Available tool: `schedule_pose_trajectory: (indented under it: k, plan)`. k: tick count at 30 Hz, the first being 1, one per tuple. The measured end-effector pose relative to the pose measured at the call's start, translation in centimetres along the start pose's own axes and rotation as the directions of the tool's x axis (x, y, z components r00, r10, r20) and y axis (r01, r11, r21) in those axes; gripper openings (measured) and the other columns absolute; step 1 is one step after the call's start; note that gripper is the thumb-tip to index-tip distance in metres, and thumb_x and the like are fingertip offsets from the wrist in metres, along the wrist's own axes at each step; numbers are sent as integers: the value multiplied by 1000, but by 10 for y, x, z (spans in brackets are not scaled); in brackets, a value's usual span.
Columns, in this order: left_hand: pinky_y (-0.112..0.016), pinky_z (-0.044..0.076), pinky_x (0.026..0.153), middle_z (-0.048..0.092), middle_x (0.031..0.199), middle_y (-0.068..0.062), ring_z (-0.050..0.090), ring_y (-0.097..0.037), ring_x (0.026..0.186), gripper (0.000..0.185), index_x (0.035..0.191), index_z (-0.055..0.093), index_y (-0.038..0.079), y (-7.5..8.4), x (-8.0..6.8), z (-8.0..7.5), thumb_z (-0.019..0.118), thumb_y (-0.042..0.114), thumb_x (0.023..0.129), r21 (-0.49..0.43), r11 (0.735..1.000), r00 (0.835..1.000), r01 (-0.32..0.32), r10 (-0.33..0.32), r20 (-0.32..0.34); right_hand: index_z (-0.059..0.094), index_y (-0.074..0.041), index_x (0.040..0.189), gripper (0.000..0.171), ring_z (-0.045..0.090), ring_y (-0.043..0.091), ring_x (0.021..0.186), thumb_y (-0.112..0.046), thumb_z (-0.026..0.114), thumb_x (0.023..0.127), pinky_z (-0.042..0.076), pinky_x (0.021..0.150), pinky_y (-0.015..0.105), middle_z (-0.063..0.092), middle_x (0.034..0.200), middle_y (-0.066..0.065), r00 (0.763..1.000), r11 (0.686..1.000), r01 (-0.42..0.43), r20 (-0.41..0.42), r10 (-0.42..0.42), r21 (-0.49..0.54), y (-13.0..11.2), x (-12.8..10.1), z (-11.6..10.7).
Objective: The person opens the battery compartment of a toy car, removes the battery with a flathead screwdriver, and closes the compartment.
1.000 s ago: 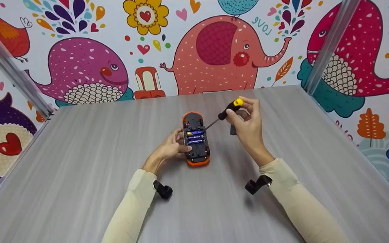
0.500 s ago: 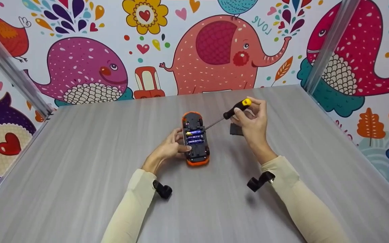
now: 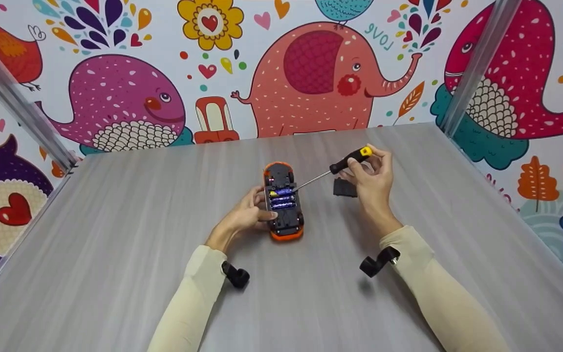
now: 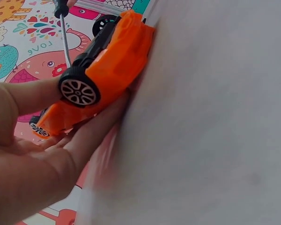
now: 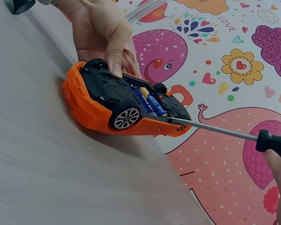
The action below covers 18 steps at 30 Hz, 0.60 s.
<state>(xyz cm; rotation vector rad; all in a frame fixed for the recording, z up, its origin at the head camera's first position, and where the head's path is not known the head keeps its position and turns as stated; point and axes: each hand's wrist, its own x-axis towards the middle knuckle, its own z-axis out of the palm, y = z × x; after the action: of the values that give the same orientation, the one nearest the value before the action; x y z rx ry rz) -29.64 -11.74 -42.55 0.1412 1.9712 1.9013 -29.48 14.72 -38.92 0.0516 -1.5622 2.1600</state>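
Note:
An orange toy car [image 3: 286, 222] is held upside down in my left hand [image 3: 245, 212], the thumb over its black underside and fingers beneath its side. In its uncovered battery compartment lie several blue batteries [image 3: 282, 201]; one has a yellow end. My right hand [image 3: 373, 183] grips the black-and-yellow handle of a screwdriver [image 3: 350, 160]. In the right wrist view, the screwdriver's shaft [image 5: 220, 130] slants to the compartment's edge, its tip by the end of a battery [image 5: 157, 106]. From the left wrist view, the wheels and orange body [image 4: 117, 56] show, but the batteries are hidden.
A small black battery cover [image 3: 344, 187] lies on the grey table [image 3: 130, 234], just left of the right hand and partly behind it. A wall with cartoon animals [image 3: 311, 73] stands behind the table, with metal posts [image 3: 477, 73] at both sides.
My right hand has moved a little right and down, and the screwdriver now slants lower. More of the black cover shows. The left hand and the toy car stay in place.

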Motion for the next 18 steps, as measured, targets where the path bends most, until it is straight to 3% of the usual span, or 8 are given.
schedule_pose_trajectory:
  k: [6, 13, 18]
  plan:
    - [-46, 60, 89, 41, 153, -21, 60, -31, 116, 81, 155, 20, 5, 1, 0, 0, 60, -14, 86, 12, 1000, 1000, 2, -2, -3, 45, -3, 134, 52, 68, 16, 94, 8, 68, 88, 62, 78, 33, 56, 118, 9, 992, 993, 107, 79, -103, -50, -10, -11, 11]
    - [-49, 59, 91, 42, 152, -21, 59, -33, 120, 82, 155, 21, 6, -1, 0, -1, 60, -14, 86, 21, 1000, 1000, 6, -6, -2, 48, 2, 129, 49, 67, 13, 97, 7, 71, 86, 61, 81, 25, 54, 123, 19, 959, 963, 241, 183, -218, -119, -18, -25, 24]
    - [-50, 57, 95, 41, 153, -19, 56, -34, 123, 83, 156, 19, 8, 0, -1, -1, 60, -13, 87, 11, 1000, 1000, 15, -15, 0, 48, 4, 128, 47, 66, 13, 98, 6, 71, 87, 60, 82, 25, 54, 124, 19, 948, 952, 270, 214, -237, -144, -18, -28, 27]
